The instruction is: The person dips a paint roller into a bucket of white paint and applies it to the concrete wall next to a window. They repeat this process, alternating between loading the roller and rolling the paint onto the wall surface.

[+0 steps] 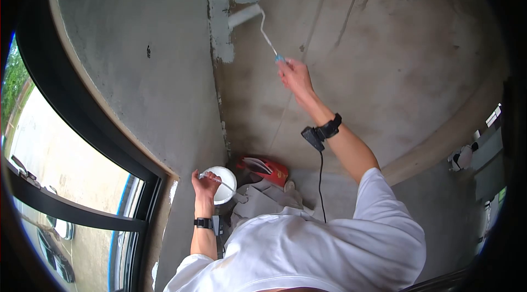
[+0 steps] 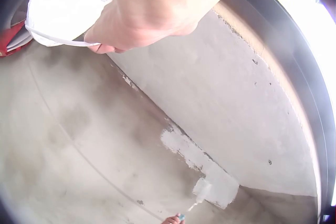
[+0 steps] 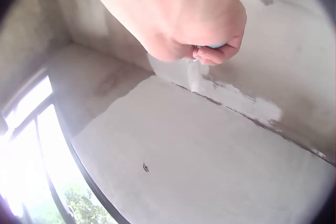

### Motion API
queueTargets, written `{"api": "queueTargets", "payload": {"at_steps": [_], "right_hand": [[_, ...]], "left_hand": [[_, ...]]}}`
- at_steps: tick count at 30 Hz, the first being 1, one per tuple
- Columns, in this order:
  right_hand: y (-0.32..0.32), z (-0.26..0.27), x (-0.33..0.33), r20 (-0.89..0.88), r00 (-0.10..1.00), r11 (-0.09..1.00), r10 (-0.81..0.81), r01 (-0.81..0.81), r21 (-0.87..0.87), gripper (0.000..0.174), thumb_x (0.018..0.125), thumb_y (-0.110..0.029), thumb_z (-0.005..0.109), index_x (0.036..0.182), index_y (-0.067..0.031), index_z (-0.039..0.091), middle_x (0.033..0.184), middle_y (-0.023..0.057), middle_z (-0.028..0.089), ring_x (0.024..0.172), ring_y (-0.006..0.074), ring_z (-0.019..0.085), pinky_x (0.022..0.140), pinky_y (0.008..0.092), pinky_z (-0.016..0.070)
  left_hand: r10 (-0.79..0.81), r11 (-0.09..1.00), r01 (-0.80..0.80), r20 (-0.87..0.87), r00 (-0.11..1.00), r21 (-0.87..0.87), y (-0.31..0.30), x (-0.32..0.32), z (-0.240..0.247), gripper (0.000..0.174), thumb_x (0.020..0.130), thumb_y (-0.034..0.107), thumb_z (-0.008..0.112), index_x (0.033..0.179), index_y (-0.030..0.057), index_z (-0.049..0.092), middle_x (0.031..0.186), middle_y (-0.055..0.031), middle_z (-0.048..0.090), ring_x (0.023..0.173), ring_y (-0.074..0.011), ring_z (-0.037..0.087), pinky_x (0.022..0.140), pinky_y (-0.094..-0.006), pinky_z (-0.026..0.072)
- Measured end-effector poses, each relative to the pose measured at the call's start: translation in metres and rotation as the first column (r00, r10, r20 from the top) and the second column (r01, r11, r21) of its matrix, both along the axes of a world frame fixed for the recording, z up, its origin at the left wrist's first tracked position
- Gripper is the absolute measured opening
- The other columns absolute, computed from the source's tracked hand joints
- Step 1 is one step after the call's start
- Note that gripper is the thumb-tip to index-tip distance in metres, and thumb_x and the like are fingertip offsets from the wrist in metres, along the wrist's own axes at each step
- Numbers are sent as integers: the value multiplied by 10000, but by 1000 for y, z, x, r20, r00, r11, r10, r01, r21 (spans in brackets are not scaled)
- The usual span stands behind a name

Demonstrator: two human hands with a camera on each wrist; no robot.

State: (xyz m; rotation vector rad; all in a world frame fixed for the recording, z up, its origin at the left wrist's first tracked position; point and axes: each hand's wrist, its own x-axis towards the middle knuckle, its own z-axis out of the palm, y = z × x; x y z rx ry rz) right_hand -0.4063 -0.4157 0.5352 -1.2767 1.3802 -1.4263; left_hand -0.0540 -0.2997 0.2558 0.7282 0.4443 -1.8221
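Observation:
My right hand (image 1: 296,78) grips the blue handle of a paint roller (image 1: 245,15). The roller's pale sleeve lies against the wall beside the corner, over a patch of light wet-looking coating (image 1: 223,49). In the right wrist view the curled fingers (image 3: 218,56) hide most of the handle. Lower down, my left hand (image 1: 205,185) holds a white bucket (image 1: 226,197) by its thin bail handle. From the left wrist, the bucket (image 2: 68,3) shows as a bright white shape with the bail running into the fingers (image 2: 105,47).
A window with a dark frame (image 1: 143,196) stands at the left, next to a grey wall (image 1: 137,89). On the floor near the corner lie a red bag (image 1: 279,171) and crumpled grey sheeting (image 1: 252,204). A black cable (image 1: 320,187) hangs from the right wrist camera.

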Motion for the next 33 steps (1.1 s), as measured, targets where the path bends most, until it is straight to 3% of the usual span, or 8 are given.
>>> {"api": "queueTargets", "payload": {"at_steps": [4,7,14,20,23,25,33], "right_hand": [[-41,78,-3,101,992,977,-72,91,-195,239,1010,-281,578,1001,-43,608,719,-31,518,581,29,428,493,202,329],[-62,122,-8,180,984,956,-16,68,-286,237,1026,-251,544,1034,-20,592,739,-15,526,595,33,436,499,196,331],[-93,170,-14,170,984,928,-43,102,-358,197,1026,-210,542,1032,-16,573,768,9,533,589,40,438,476,207,330],[-123,153,-21,138,984,921,-115,158,-357,182,1014,-221,562,1014,-40,557,741,9,527,549,61,439,440,228,322],[-152,128,-34,35,975,910,-219,217,-353,230,1017,-254,547,962,-31,561,698,-3,507,539,73,450,439,245,336],[-192,101,-53,-205,910,864,-360,243,-440,314,1023,-307,519,887,-28,570,664,-8,502,531,84,465,441,265,353],[-194,76,-40,-202,883,844,-424,305,-441,396,1019,-339,478,779,-36,563,616,6,524,528,102,499,451,294,369]], "left_hand": [[-14,999,14,13,1000,51,7,4,-5,437,925,482,404,764,76,412,625,-58,413,600,-191,420,645,-379,362],[-31,998,32,-19,999,54,13,7,-10,433,917,482,424,771,75,415,628,-57,419,612,-192,432,653,-382,368],[-22,999,22,9,1000,33,20,12,-24,415,909,467,467,780,74,437,632,-57,456,615,-191,454,663,-376,384],[-2,999,1,46,999,35,24,3,-18,405,903,458,488,762,80,445,624,-47,457,603,-180,449,663,-364,388],[1,999,-4,46,999,54,27,-1,-14,401,909,459,478,770,84,436,629,-45,455,603,-181,444,657,-365,386],[1,999,-4,55,998,52,28,-1,-19,400,909,459,476,774,84,433,635,-45,456,603,-182,443,657,-366,385],[8,997,-10,28,1000,74,35,-2,-31,411,905,470,460,772,82,433,639,-46,454,601,-185,445,663,-376,381]]}}
